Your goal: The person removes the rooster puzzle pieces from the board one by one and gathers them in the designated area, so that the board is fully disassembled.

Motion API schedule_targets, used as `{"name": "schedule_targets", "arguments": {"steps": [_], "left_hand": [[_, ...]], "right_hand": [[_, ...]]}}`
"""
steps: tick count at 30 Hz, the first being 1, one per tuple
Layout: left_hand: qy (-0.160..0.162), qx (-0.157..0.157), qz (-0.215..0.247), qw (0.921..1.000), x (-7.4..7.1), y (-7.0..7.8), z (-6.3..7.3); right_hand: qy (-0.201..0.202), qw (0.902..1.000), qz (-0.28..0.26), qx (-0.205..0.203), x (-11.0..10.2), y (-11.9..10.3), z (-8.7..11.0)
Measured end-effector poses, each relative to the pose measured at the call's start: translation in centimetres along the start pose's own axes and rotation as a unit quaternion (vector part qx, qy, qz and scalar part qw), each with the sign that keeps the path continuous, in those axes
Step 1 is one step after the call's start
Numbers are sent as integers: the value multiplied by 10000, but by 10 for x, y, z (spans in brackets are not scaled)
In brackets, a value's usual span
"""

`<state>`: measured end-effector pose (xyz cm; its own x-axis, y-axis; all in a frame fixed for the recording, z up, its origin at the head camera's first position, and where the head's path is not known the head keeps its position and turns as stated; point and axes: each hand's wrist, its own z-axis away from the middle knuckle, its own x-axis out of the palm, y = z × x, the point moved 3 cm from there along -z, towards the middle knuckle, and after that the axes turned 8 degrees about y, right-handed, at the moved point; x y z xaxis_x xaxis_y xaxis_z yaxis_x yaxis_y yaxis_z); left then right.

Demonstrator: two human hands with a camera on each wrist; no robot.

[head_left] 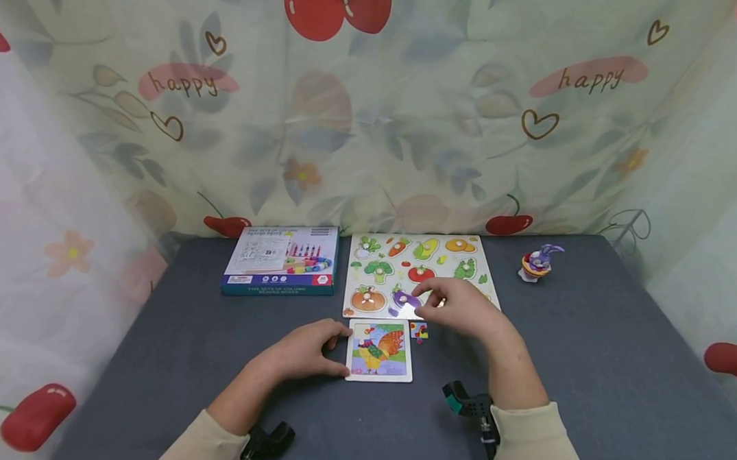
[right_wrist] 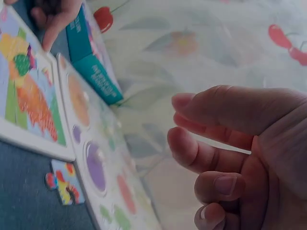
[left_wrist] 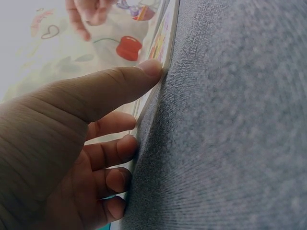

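Observation:
A framed jigsaw puzzle (head_left: pixel 380 351) with a colourful rooster picture lies flat on the table in the head view. My left hand (head_left: pixel 314 349) rests at its left edge, thumb near the lower corner and forefinger near the upper one. In the left wrist view the thumb (left_wrist: pixel 139 75) touches the puzzle's rim while the other fingers bend loosely. Over the lower right of the vegetable board (head_left: pixel 397 271) hovers my right hand (head_left: pixel 460 306), thumb and fingers apart with nothing between them. One loose jigsaw piece (head_left: pixel 419 331) lies beside the puzzle's upper right corner, below the board.
A flat teal and white box (head_left: pixel 281 260) sits at the back left. At the back right stands a small purple rabbit figurine (head_left: pixel 537 262). Patterned cloth (head_left: pixel 373 120) hangs behind the dark grey table (head_left: pixel 584 377) and along its sides.

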<state>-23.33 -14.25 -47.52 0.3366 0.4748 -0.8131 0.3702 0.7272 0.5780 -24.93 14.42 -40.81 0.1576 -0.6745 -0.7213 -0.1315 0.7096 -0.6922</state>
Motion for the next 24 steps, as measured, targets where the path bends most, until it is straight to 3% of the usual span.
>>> {"name": "schedule_targets", "arguments": {"steps": [6, 12, 18, 24], "left_hand": [[27, 42, -30, 10000, -1, 1, 0], [-5, 30, 2, 10000, -1, 1, 0], [36, 106, -54, 9999, -1, 1, 1], [65, 147, -96, 9998, -2, 0, 0]], "right_hand": [[89, 9985, -4, -543, 2, -20, 5], [-72, 9957, -43, -926, 17, -30, 5], [-262, 9935, 31, -1110, 34, -34, 3], [-410, 9923, 453, -1075, 56, -36, -3]]}}
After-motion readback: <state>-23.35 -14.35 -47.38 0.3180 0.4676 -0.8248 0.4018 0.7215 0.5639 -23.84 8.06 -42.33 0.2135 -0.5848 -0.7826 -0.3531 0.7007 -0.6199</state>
